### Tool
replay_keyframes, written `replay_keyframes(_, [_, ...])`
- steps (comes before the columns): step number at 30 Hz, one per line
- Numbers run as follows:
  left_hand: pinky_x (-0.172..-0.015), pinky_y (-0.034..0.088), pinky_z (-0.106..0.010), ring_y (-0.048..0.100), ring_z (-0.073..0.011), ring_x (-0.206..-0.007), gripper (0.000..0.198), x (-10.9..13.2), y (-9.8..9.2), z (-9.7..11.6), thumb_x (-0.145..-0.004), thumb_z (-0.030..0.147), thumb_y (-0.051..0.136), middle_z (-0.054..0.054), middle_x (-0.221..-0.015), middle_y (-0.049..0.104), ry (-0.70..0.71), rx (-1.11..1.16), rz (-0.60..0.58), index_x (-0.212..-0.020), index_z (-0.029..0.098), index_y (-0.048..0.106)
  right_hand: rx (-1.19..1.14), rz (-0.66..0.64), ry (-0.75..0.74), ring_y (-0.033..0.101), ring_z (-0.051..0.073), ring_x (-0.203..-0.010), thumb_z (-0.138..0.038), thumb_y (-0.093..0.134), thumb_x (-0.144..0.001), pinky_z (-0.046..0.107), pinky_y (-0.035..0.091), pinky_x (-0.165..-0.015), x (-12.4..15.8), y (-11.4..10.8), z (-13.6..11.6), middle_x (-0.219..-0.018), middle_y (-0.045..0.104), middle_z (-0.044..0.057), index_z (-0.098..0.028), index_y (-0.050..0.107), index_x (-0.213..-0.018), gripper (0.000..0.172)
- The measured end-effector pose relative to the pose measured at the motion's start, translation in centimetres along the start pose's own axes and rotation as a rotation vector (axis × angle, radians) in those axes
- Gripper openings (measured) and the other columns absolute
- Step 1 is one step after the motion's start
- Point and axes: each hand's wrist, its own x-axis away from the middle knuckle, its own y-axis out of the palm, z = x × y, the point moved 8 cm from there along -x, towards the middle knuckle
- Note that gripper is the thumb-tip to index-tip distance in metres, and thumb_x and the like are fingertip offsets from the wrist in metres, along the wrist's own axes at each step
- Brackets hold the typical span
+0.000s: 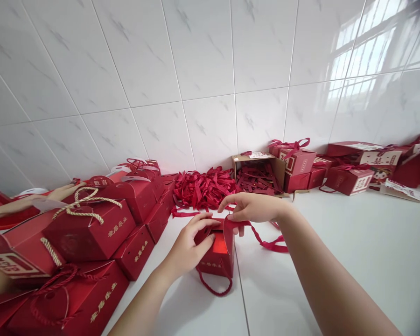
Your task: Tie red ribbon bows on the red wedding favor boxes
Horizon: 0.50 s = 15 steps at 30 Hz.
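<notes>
A small red gift box (215, 266) stands on the white tabletop in front of me, its top flaps partly raised and a bright orange-red patch showing between them. My left hand (187, 245) is closed on the box's upper left side, thumb over the top opening and fingers along the flap. At the right flap, my right hand (250, 207) pinches a red ribbon (271, 245), whose loose end trails off to the right. Whether the ribbon passes through a flap hole is hidden by the fingers. A dark red cord loop (215, 291) hangs from the box's front.
Stacked red boxes (91, 228), some with cream rope, fill the left side. Another person's hand (66, 190) is behind them. Against the tiled wall lie a ribbon heap (208, 186) and an open carton (280, 170) of dark red strips. More boxes (350, 179) stand at right.
</notes>
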Motion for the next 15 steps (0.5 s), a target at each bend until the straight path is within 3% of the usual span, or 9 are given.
replay_keyframes(6, [-0.109,0.037,-0.042,0.045,-0.0242,-0.129,0.048,0.3,-0.1,0.2,-0.072,0.005,0.046,-0.003,-0.134,0.051,0.016,-0.050,-0.025,-0.106,0.030,0.069,0.086,-0.017,-0.028,0.065,0.015,-0.077,-0.018,0.052,-0.082,0.024,0.045,-0.069,-0.2,0.3,-0.2,-0.076,0.071,0.000,-0.024,0.060,-0.114,0.034])
replay_keyframes(11, [-0.103,0.043,-0.042,0.053,-0.0264,-0.120,0.030,0.4,0.1,1.5,-0.080,0.021,0.056,-0.006,-0.128,0.056,0.109,-0.099,-0.009,-0.107,0.029,0.069,0.074,-0.092,-0.100,0.065,0.015,-0.077,-0.021,0.051,-0.083,0.024,0.047,-0.072,-0.6,1.4,-0.8,-0.073,0.072,0.001,-0.021,0.062,-0.087,0.012])
replay_keyframes(15, [-0.097,0.047,-0.039,0.059,-0.0247,-0.109,0.024,0.4,0.2,2.4,-0.083,0.025,0.057,-0.007,-0.117,0.063,0.161,-0.064,0.033,-0.101,0.027,0.072,0.097,-0.081,-0.114,0.064,0.015,-0.074,-0.023,0.051,-0.084,0.025,0.048,-0.069,-0.8,1.6,-1.0,-0.075,0.072,0.002,-0.020,0.060,-0.083,0.010])
